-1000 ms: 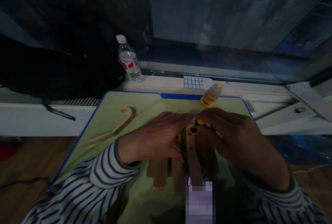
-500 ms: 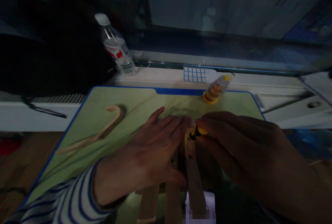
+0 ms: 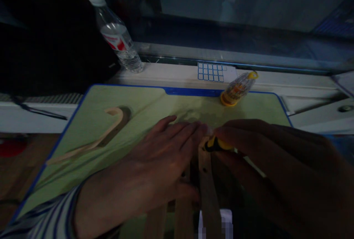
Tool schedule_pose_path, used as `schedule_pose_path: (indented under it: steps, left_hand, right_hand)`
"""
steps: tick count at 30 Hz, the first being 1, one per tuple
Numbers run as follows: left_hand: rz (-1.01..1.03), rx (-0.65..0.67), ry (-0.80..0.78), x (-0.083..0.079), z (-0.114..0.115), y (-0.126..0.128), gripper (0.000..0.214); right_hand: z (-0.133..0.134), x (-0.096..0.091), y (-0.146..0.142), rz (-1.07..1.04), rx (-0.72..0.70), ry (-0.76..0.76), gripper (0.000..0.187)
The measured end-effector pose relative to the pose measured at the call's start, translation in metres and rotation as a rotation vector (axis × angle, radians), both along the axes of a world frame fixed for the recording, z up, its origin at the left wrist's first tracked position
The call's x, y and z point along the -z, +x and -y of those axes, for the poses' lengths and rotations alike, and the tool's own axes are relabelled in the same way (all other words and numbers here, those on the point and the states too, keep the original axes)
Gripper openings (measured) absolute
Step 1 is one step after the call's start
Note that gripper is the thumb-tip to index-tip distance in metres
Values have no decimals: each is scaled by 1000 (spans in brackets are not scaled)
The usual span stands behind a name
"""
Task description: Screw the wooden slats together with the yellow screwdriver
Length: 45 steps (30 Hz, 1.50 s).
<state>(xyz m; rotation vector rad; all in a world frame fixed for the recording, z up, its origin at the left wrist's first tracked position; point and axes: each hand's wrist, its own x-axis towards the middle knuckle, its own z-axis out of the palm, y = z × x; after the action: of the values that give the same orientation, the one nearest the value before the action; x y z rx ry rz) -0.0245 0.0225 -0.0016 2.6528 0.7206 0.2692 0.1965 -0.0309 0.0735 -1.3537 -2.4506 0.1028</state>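
Observation:
My left hand (image 3: 155,169) lies across several pale wooden slats, its fingers bent over their far end and its thumb pressed against one side; it is closed on the wood. Beside its fingertips runs a wooden slat (image 3: 206,187) with dark holes near its far end. Pinched in the fingertips of my right hand (image 3: 265,158) is a small yellow-and-black tool (image 3: 217,144), its dark end touching the slat around the end hole. The tool's far part is hidden by my fingers. A curved, hook-ended wooden piece (image 3: 96,139) lies apart on the left.
A pale green board with a blue rim (image 3: 149,100) lies underneath. Behind it, a white sill (image 3: 171,76) bears a water bottle (image 3: 118,38) and a blue-gridded label sheet (image 3: 210,72). A clear, yellow-capped container (image 3: 238,89) stands at the board's back right.
The camera view has come nearer and shifted slightly. My right hand has turned a little, so more of the yellow tool shows. My left hand keeps its hold on the slats.

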Motion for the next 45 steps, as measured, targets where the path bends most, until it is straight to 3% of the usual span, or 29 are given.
schedule_pose_path:
  steps: [3, 8, 13, 18, 31, 39, 45]
  left_hand:
    - [-78, 18, 28, -4, -5, -1, 81]
    - [-11, 12, 36, -9, -20, 1, 58]
    - [125, 82, 31, -3, -30, 5, 42]
    - [194, 107, 11, 0, -31, 9, 39]
    - [121, 56, 7, -7, -29, 10, 42]
    - [121, 88, -33, -8, -30, 11, 42]
    - [126, 98, -40, -11, -30, 11, 39]
  right_hand:
    - [0, 3, 1, -26, 8, -29, 25]
    - [-5, 5, 0, -44, -7, -87, 36]
    - [-7, 5, 2, -56, -77, -75, 41]
    - [-4, 4, 4, -62, -63, -34, 32]
    - [-7, 9, 2, -14, -28, -23, 11]
    - [-14, 18, -1, -234, -103, -128, 28]
    - [-11, 15, 5, -193, -147, -139, 40]
